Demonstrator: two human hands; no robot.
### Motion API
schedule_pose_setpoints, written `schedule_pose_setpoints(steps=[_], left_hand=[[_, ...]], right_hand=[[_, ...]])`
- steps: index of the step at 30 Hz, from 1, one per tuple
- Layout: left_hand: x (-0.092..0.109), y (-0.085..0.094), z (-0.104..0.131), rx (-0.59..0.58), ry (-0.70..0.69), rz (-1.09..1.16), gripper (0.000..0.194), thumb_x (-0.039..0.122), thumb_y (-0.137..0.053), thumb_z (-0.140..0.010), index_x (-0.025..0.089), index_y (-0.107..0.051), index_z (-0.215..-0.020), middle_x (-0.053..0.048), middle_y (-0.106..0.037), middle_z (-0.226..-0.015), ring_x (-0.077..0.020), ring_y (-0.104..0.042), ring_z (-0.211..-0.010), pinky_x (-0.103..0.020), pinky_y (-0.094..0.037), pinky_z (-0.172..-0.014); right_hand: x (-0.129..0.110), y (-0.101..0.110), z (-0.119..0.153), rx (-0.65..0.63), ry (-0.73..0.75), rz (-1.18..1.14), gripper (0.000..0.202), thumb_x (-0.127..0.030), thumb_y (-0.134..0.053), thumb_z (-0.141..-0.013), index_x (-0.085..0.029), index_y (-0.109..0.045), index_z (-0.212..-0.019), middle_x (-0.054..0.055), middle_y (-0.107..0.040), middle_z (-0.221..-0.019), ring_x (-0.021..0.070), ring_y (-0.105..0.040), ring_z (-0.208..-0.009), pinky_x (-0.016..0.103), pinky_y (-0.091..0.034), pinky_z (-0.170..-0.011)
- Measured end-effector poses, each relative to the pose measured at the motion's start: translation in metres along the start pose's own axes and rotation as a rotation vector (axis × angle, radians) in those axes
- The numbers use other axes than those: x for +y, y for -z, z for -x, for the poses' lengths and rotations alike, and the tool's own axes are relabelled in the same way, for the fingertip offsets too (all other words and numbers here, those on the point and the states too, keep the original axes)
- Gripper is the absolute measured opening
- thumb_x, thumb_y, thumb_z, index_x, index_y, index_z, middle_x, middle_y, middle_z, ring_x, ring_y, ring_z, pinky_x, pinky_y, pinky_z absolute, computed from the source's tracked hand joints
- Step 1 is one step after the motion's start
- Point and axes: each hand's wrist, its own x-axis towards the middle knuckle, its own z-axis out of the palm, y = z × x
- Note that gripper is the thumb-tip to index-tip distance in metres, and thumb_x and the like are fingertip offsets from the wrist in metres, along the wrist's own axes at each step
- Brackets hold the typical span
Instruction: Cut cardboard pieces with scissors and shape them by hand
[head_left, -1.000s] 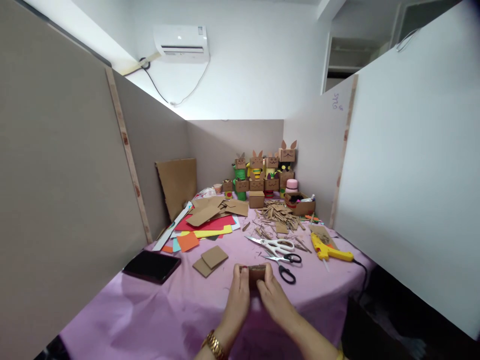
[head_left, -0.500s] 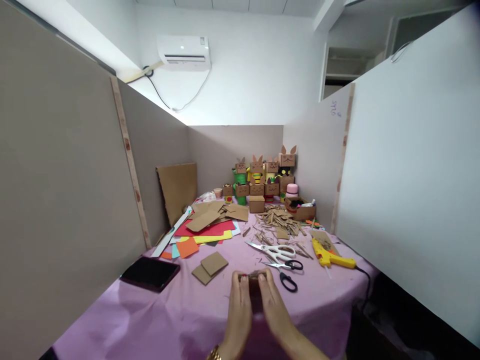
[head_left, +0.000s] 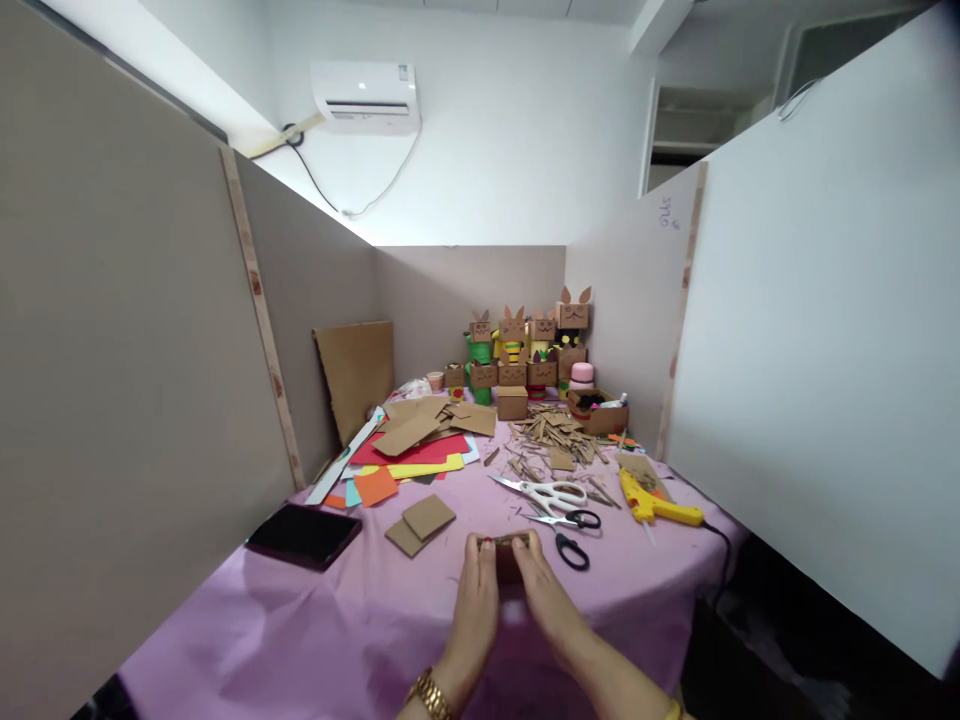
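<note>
A small brown cardboard piece (head_left: 510,562) is held upright between both hands at the table's front edge. My left hand (head_left: 477,590) presses its left side, with the thumb near the top edge. Against the right side, my right hand (head_left: 546,592) is closed in the same way. The piece's lower part is in shadow. Two cardboard squares (head_left: 430,517) lie overlapping to the left. Black-handled scissors (head_left: 572,550) and white-handled scissors (head_left: 564,494) rest just beyond my right hand.
A black phone (head_left: 304,535) lies at the left on the pink tablecloth (head_left: 337,620). A yellow glue gun (head_left: 660,506) with its cord is at the right. Cardboard scraps (head_left: 559,432), coloured paper (head_left: 420,452) and boxy animal figures (head_left: 513,374) stand or lie farther back.
The view has shifted slightly. My hands are still around the cardboard piece, and more of my forearms and the gold watch shows.
</note>
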Motion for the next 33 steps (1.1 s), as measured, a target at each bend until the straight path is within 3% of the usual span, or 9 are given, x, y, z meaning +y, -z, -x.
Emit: schedule_pose_setpoints(steps=[6, 14, 18, 22, 28, 33], left_hand=[[0.003, 0.003, 0.0, -0.041, -0.02, 0.001, 0.024, 0.044, -0.034, -0.089, 0.022, -0.044, -0.084, -0.003, -0.055, -0.081, -0.0231, -0.056, -0.084, -0.037, -0.043, -0.082], [-0.006, 0.005, -0.006, -0.061, -0.049, 0.01, 0.018, 0.036, -0.054, -0.079, 0.021, -0.046, -0.086, -0.004, -0.059, -0.084, -0.0251, -0.057, -0.086, -0.037, -0.042, -0.081], [-0.004, 0.009, -0.007, -0.086, -0.05, 0.026, 0.021, 0.04, -0.054, -0.078, 0.021, -0.047, -0.084, -0.004, -0.059, -0.082, -0.0255, -0.056, -0.085, -0.037, -0.042, -0.079], [0.006, 0.016, 0.004, -0.167, -0.003, 0.062, 0.026, 0.043, -0.057, -0.074, 0.019, -0.049, -0.082, -0.003, -0.059, -0.077, -0.0233, -0.055, -0.077, -0.035, -0.044, -0.071], [0.033, 0.027, 0.027, -0.324, 0.089, 0.139, 0.031, 0.044, -0.069, -0.067, 0.017, -0.055, -0.075, 0.0, -0.058, -0.068, -0.0173, -0.053, -0.066, -0.026, -0.043, -0.059], [0.035, 0.027, 0.04, -0.327, 0.13, 0.23, 0.04, 0.048, -0.076, -0.058, 0.018, -0.059, -0.078, -0.002, -0.065, -0.073, -0.0192, -0.058, -0.07, -0.026, -0.045, -0.061]], right_hand=[[-0.012, -0.001, 0.003, -0.02, -0.074, -0.057, 0.016, -0.03, -0.038, -0.083, -0.021, -0.043, -0.095, 0.005, -0.06, -0.093, 0.0203, -0.058, -0.097, 0.033, -0.042, -0.09], [-0.008, 0.0, 0.002, -0.051, -0.104, -0.11, 0.034, -0.021, -0.039, -0.074, -0.018, -0.042, -0.107, 0.007, -0.06, -0.103, 0.0218, -0.055, -0.103, 0.033, -0.041, -0.091], [-0.012, 0.007, 0.003, -0.09, -0.05, -0.125, 0.026, -0.021, -0.039, -0.077, -0.02, -0.05, -0.101, 0.003, -0.062, -0.095, 0.0204, -0.057, -0.099, 0.031, -0.042, -0.088], [-0.021, 0.023, 0.017, -0.164, 0.019, -0.12, 0.01, -0.026, -0.054, -0.076, -0.019, -0.057, -0.081, 0.002, -0.062, -0.081, 0.021, -0.057, -0.083, 0.03, -0.044, -0.076], [-0.03, 0.038, 0.052, -0.27, 0.056, -0.242, 0.025, -0.042, -0.059, -0.078, -0.017, -0.059, -0.084, 0.004, -0.064, -0.079, 0.0218, -0.06, -0.08, 0.032, -0.047, -0.074], [-0.013, 0.035, 0.068, -0.141, 0.153, -0.157, 0.036, -0.052, -0.058, -0.077, -0.017, -0.065, -0.081, 0.004, -0.063, -0.068, 0.0216, -0.058, -0.068, 0.033, -0.05, -0.069]])
